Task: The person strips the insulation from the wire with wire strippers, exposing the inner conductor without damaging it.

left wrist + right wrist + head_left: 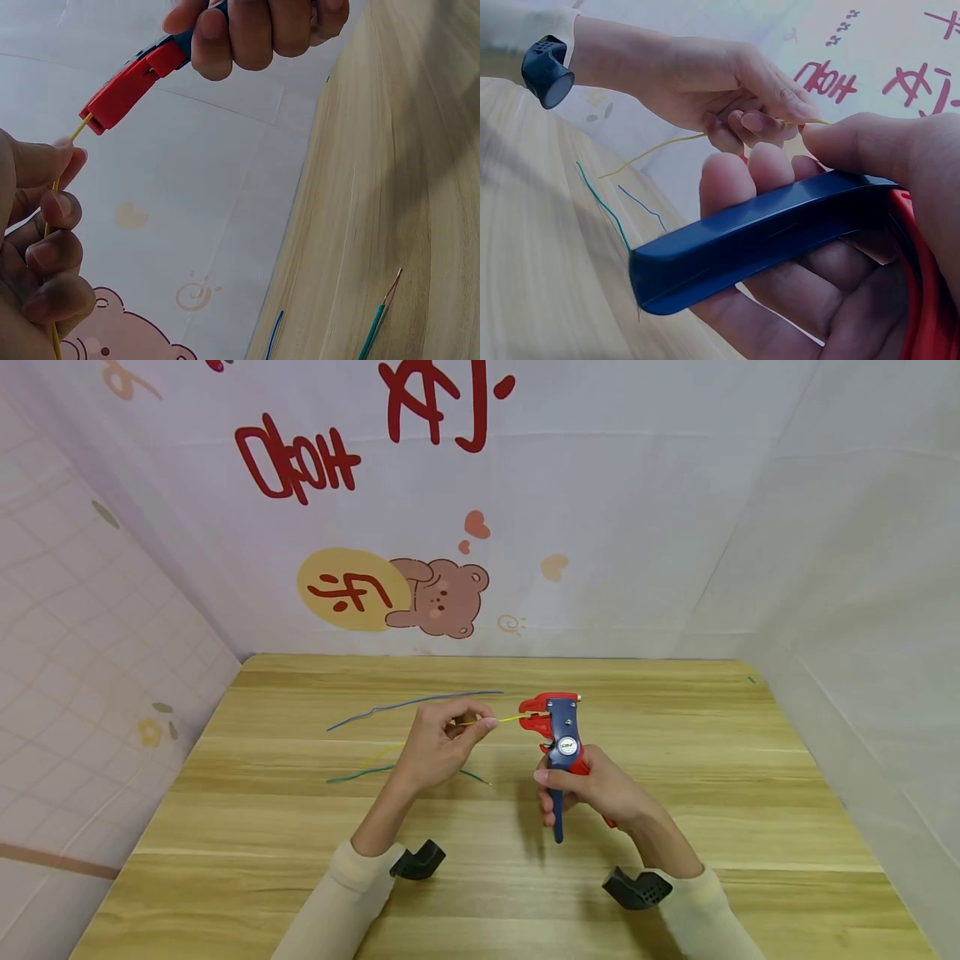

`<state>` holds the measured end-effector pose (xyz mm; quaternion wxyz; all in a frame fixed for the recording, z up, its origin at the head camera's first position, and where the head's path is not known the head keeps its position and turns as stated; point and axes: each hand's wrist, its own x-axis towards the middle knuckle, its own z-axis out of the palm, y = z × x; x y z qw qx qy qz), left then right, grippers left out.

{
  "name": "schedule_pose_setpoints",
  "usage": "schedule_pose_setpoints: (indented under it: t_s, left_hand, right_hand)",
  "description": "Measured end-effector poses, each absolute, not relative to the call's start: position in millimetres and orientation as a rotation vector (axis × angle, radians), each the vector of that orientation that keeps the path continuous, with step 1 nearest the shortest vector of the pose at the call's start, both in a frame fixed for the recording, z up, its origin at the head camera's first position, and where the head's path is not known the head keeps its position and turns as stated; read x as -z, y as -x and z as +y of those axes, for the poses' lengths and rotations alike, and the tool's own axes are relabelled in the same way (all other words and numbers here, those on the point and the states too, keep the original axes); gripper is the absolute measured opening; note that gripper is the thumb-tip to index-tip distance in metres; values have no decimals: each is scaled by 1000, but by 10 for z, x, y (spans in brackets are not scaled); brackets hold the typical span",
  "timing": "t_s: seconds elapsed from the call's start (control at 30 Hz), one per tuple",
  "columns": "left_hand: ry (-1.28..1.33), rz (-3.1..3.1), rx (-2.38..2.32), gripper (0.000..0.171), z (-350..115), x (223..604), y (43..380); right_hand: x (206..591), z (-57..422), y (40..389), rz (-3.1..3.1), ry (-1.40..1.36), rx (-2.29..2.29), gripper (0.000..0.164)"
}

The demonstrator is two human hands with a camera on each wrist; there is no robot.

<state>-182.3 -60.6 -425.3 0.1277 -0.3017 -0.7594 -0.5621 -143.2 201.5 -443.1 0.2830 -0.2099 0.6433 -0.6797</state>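
Between its thumb and fingers my left hand (pixel 444 739) pinches a yellow wire (pixel 512 719). The wire's right end sits at the red jaws of a red and blue wire stripper (pixel 567 727). My right hand (pixel 600 783) grips the stripper by its handles, holding the head up with the jaws facing left. In the left wrist view the yellow wire (pixel 79 129) enters the front of the red jaws. The rest of the yellow wire (pixel 656 150) trails back past my left hand in the right wrist view. How deep the end reaches inside the jaws is hidden.
A blue wire (pixel 412 702) lies on the wooden table (pixel 247 843) behind my left hand. A green wire (pixel 360 774) lies partly under that hand, with bare copper (pixel 394 283) at one end. A small green scrap (pixel 752 680) is at the far right corner. White printed cloth (pixel 637 527) stands behind.
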Motion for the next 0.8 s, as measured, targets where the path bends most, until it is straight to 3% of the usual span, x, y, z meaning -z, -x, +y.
schedule_pose_setpoints:
  t_s: [0.8]
  left_hand:
    - [887, -2239, 1698, 8, -581, 4184, 1806]
  right_hand:
    - [4401, 1986, 1448, 1671, 643, 1817, 20]
